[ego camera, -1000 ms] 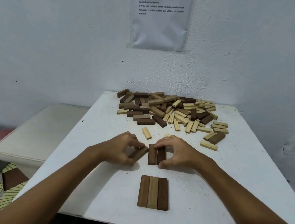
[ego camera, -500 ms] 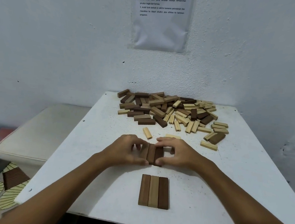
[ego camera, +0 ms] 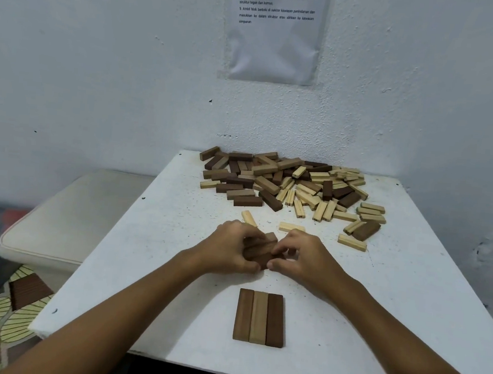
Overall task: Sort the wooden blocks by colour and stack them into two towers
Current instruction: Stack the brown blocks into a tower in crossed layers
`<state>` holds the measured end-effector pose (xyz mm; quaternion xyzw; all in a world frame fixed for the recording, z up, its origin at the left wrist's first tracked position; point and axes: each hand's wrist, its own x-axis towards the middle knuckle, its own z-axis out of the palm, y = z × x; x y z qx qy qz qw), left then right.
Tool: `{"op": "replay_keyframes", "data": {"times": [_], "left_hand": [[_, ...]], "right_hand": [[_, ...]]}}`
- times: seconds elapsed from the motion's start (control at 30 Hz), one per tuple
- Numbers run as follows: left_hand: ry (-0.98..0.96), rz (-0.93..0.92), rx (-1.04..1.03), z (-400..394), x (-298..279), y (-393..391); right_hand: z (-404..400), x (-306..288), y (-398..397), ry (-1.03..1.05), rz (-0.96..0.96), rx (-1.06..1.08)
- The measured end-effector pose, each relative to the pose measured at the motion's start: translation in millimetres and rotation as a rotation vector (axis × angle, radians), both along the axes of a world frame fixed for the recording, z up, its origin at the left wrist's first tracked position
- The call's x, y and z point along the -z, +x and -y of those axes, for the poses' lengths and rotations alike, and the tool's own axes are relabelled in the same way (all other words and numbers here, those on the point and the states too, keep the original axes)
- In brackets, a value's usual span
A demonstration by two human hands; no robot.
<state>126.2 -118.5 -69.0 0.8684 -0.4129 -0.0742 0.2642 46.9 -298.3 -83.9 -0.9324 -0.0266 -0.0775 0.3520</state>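
Note:
A row of three brown blocks lies flat side by side near the front edge of the white table. Just beyond it, my left hand and my right hand together grip a set of three dark brown blocks, turned askew between my fingers and partly hidden by them. A large mixed pile of dark and light blocks covers the back of the table. Two light blocks lie loose just behind my hands.
A few loose blocks lie at the right of the pile. A cream cushioned seat stands left of the table. A printed sheet hangs on the white wall directly behind.
The left hand pushed a third dark block against the other two. Both hands then closed on the set and turned it from lengthwise to askew.

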Motion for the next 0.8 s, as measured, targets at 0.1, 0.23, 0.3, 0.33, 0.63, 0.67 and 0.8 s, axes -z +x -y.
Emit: {"op": "replay_keyframes", "data": {"times": [0.1, 0.23, 0.3, 0.33, 0.63, 0.67, 0.8], "left_hand": [[0.036, -0.046, 0.032, 0.2, -2.8, 9.8], [-0.168, -0.041, 0.009, -3.0, 6.1, 8.2], [-0.374, -0.161, -0.122, -1.8, 11.0, -1.9], [-0.464, -0.269, -0.172, -0.8, 12.9, -6.7], [-0.839, -0.873, -0.18, 7.0, 23.2, -25.2], [-0.845, -0.886, -0.178, 8.3, 23.0, -24.9], [-0.829, -0.888, -0.177, 11.8, 24.1, -25.3]], "right_hand": [[-6.9, 5.1, -6.0, -0.084, 0.052, 0.052], [-14.0, 8.3, -7.9, 0.064, 0.133, 0.18], [-16.6, 4.4, -6.3, 0.323, 0.121, 0.283], [-18.5, 3.0, -4.6, 0.482, 0.083, 0.303], [-38.3, 7.0, 5.5, 0.993, 0.027, 0.245], [-40.3, 6.5, 5.8, 0.996, 0.023, 0.234], [-47.2, 7.3, 7.0, 0.98, 0.031, 0.199]]}}
